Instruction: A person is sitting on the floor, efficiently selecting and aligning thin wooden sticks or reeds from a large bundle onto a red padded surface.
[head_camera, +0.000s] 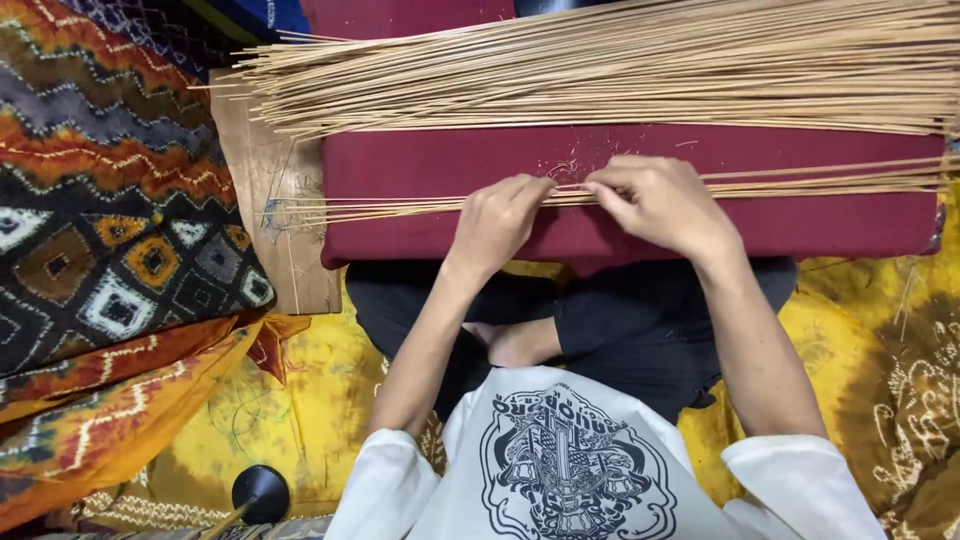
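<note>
Nearest: white shirt (560, 470) with a dark printed graphic, black trousers (640, 330), legs crossed. Sitting on a yellow-brown patterned cloth (300, 400). Small black round base (261, 492) with a thin rod, bottom left edge.

Left side: orange/black zigzag-and-diamond fabric (110, 200), draped in folds.

Across the lap: dark red pad (450, 170), resting on a brown board (270, 190) that sticks out at its left end.

Hands sit on the pad's near half, close together, fingertips almost meeting.
- Left hand (495, 222): fingers curled, tips pinched down on a thin bundle (400, 207) of pale sticks.
- Right hand (660, 200): fingers bent, thumb and forefinger pinching the same bundle just right of the left hand.

Bundle lies flat along the pad, running left-right. Left ends fan out slightly over the board; right part runs out past the pad's right edge. A few loose fibres (568, 168) on the pad just beyond the fingertips.

Farther: big pile (620, 70) of the same sticks along the pad's far edge, lying left-right, left ends ragged and overhanging the board. Apart from the bundle, with bare red pad between.

Farthest: blue cloth (265, 15) at top left.
</note>
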